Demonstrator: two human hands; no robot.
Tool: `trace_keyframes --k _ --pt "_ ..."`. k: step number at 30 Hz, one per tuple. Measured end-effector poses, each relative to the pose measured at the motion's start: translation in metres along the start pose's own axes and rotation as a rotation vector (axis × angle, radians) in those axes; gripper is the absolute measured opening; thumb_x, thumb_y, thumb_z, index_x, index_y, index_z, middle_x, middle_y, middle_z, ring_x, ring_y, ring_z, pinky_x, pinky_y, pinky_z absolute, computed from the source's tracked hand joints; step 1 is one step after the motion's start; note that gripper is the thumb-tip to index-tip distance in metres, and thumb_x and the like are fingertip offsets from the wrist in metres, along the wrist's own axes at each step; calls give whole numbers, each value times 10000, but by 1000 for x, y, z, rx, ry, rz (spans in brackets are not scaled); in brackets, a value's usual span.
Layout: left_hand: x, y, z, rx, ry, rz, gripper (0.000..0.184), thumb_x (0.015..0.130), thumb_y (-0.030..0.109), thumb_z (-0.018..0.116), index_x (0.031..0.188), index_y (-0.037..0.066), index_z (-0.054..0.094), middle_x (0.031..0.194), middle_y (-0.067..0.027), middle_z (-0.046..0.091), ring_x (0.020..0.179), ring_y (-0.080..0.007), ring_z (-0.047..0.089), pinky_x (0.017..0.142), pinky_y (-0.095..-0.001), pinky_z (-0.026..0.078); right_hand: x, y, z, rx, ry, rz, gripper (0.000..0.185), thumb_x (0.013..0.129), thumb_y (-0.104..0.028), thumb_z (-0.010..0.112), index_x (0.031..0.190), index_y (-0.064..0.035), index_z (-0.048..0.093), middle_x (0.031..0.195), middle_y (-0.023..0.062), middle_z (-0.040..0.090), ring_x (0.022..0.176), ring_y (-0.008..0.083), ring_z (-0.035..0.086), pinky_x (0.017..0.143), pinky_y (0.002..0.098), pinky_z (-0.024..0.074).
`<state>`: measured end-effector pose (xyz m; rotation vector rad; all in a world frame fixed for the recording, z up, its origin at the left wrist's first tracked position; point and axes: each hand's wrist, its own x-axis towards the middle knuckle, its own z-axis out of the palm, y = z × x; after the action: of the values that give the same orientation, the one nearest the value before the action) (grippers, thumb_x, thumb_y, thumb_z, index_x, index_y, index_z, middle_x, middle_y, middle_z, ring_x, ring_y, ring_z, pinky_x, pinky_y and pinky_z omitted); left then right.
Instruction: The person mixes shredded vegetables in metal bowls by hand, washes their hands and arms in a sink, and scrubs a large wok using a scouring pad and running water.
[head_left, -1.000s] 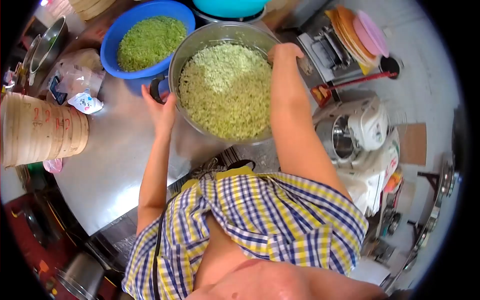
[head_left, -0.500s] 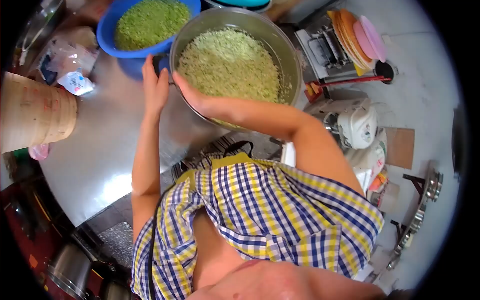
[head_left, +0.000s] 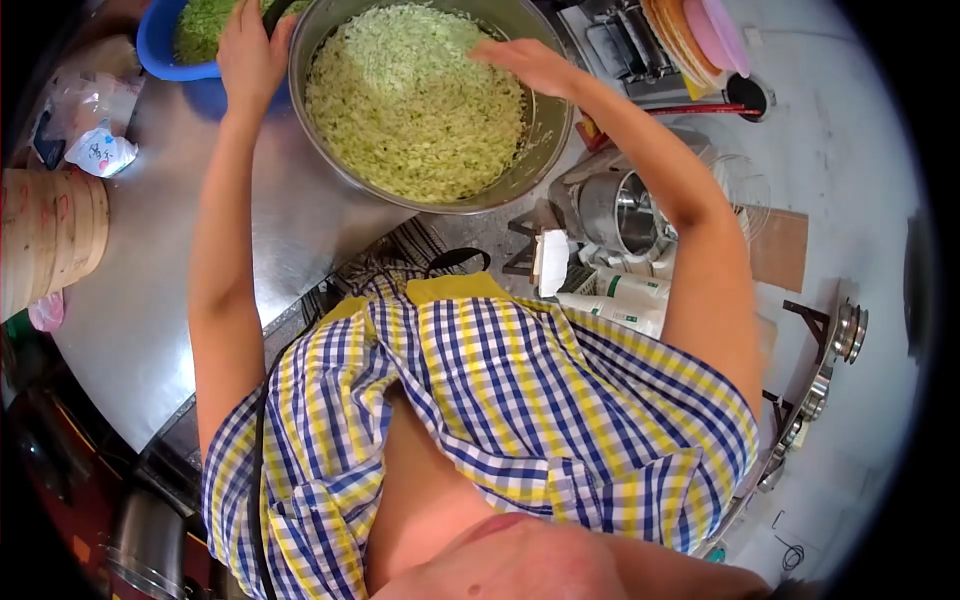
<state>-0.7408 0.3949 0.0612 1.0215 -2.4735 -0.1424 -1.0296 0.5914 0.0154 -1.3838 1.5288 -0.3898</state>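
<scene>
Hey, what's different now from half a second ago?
The right hand has left the handle-side rim of the metal pot and swung rightward over the chopped vegetables. The left hand stays at the black handle; the blue basin still holds chopped greens.

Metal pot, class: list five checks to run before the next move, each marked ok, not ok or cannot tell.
1. Left hand at the handle: ok.
2. Right hand clear of the pot: not ok, it reaches in over the rim.
3. Chopped greens below the rim: ok.
4. Greens even in colour: not ok, a paler patch lies on the far side.
5. Base fully on the table: cannot tell, hidden.
</scene>
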Motion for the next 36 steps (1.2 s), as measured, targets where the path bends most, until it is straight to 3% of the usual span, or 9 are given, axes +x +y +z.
trace_keyframes --k 6,8,14,18,21,25,27,31,36 --pt "-92 103 -22 -158 156 -227 558 750 120 573 1219 -71 340 1226 -246 393 1104 -306 434 930 -351 330 -52 -66 81 88 -332 -104 714 843 -605 170 1308 -80 303 1312 144 349 1212 296 330 999 402 264" --pt "-113 96 -9 -693 57 -535 585 725 46 532 1255 -56 309 1200 -193 445 1072 -230 464 905 -298 351 -77 -70 97 222 -434 -95 703 849 -592 156 1320 -84 276 1348 134 299 1251 289 271 1017 403 234" --pt "-93 112 -28 -838 -223 -564 583 698 -31 462 1267 0 340 1072 -87 539 926 -130 510 796 -224 404 -119 1 52 -427 -778 188 550 871 -507 246 1260 -146 393 1273 107 417 1161 286 407 963 431 325" --pt "-90 113 -20 -847 -198 -486 573 694 -41 458 1257 1 358 1051 -79 539 894 -119 507 780 -218 406 -56 83 3 -914 -681 244 436 856 -464 332 1095 -164 538 1130 116 531 1020 286 522 830 402 422" --pt "-89 118 -20 -908 -310 -513 580 695 -35 459 1264 3 350 1074 -86 535 927 -129 507 799 -226 401 -42 52 -3 -746 -183 152 336 840 -374 436 1014 -109 546 991 126 582 891 290 564 724 394 452" --pt "-101 116 -16 -907 -351 -490 589 689 -21 462 1267 9 350 1130 -109 521 1008 -165 502 850 -260 388 -42 76 58 -116 65 -144 298 725 -134 602 1006 -79 519 841 105 573 737 218 540 643 333 454" --pt "-106 123 -16 -945 -323 -489 595 680 -9 462 1265 25 358 1124 -125 527 1028 -178 505 870 -274 382 -77 49 56 398 -50 413 386 732 -118 604 1097 -52 499 900 85 572 761 200 558 647 313 464" --pt "-106 136 -17 -909 -339 -516 600 678 -1 459 1269 35 357 1104 -132 540 1019 -180 512 865 -271 385 -98 74 37 1441 781 1089 652 836 -411 425 1315 -11 236 1280 182 363 1195 290 348 999 412 250" --pt "-94 140 -25 -903 -395 -492 602 702 10 467 1288 39 335 1122 -106 527 1008 -162 500 860 -265 383 31 89 -38 2057 1133 2 772 809 -602 162 1318 -27 242 1355 150 274 1202 313 318 997 521 163"
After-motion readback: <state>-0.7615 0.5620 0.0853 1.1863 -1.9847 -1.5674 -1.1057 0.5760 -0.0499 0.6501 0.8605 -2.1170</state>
